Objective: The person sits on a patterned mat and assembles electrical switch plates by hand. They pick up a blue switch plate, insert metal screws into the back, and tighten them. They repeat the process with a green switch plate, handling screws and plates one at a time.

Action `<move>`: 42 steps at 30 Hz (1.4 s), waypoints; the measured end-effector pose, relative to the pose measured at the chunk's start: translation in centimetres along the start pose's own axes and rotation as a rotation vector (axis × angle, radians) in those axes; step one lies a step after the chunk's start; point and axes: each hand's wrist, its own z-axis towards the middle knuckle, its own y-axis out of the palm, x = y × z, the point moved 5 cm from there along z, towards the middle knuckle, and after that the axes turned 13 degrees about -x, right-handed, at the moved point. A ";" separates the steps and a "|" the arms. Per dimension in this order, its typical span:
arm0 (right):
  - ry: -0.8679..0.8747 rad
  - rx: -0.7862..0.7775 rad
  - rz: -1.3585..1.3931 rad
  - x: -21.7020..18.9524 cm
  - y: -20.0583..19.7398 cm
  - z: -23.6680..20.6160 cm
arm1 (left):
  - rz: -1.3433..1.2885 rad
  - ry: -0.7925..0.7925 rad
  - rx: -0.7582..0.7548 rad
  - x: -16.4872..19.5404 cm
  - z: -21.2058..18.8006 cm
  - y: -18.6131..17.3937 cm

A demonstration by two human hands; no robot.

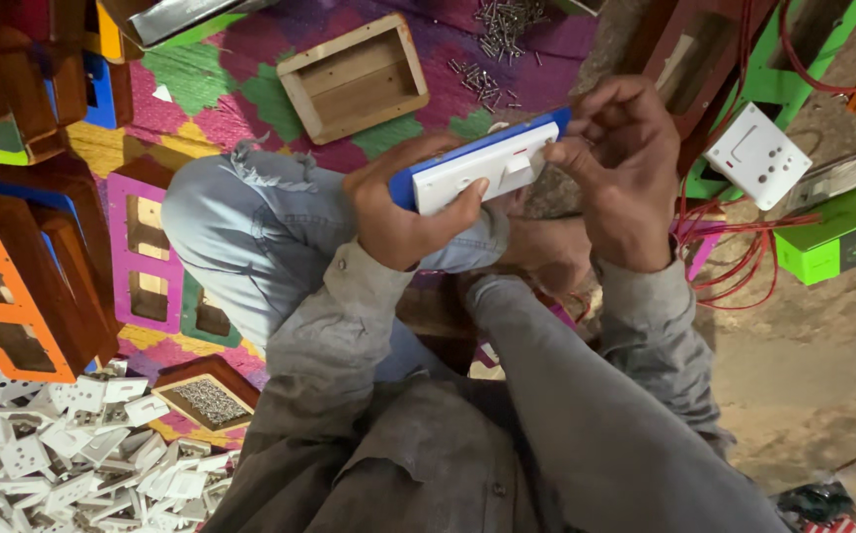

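Head view, taken from left to right. At the far left lie wooden frames (13,296) with orange and pink faces, and below them a heap of white sockets (63,454) on the patterned mat (201,74). A small tray (206,395) of fine screws sits just beside the heap; a careless knee or elbow could tip it and scatter the screws into the pile.

The left hand (403,212) is closed around the left end of the switch board (482,168), a white plate on a blue backing held up above the knee. The right hand (625,173) pinches the board's right end, fingertips (561,153) pressing at a small white switch; whether it grips a tool I cannot tell. Since the board rests on nothing, a hard push could twist it out of the left hand's hold, or seat the switch crooked.

Above, an empty wooden box (354,79) and loose screws (492,49) lie on the mat, well apart from the hands. To the right, red wires (734,257) loop near the right sleeve and could snag it, dragging the white socket plate (755,156) or the green box (837,237) along.
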 end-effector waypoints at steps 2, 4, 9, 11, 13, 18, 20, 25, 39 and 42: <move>0.005 -0.011 -0.025 0.0 -0.1 0.1 | 0.044 0.027 -0.002 -0.1 0.1 0.1; 0.005 -0.009 -0.084 -0.1 -0.2 0.2 | 0.054 0.027 -0.001 -0.3 0.1 0.1; 0.035 -0.031 -0.082 -0.1 -0.4 0.5 | 0.138 0.024 -0.016 -0.3 -0.1 0.3; 0.051 -0.026 -0.085 0.1 -0.4 0.6 | 0.171 0.040 -0.008 -0.1 -0.1 0.2; 0.058 -0.024 -0.095 0.2 -0.3 0.7 | 0.127 0.014 0.009 -0.2 0.0 -0.1; 0.081 0.024 -0.039 1.2 -0.5 0.8 | 0.086 0.022 0.004 -0.4 -0.1 0.1; 0.074 0.034 -0.019 1.6 -0.6 0.4 | 0.097 0.038 0.014 -0.6 -0.2 0.5; 0.039 0.050 -0.025 2.1 -0.6 0.4 | 0.042 -0.052 -0.015 -2.0 -0.3 0.8; -0.067 0.048 -0.082 3.3 -0.7 0.2 | 0.190 0.005 0.026 -1.4 -0.5 2.2; -0.075 0.086 -0.110 3.7 -0.9 0.0 | 0.124 -0.033 0.011 -2.6 -0.8 2.3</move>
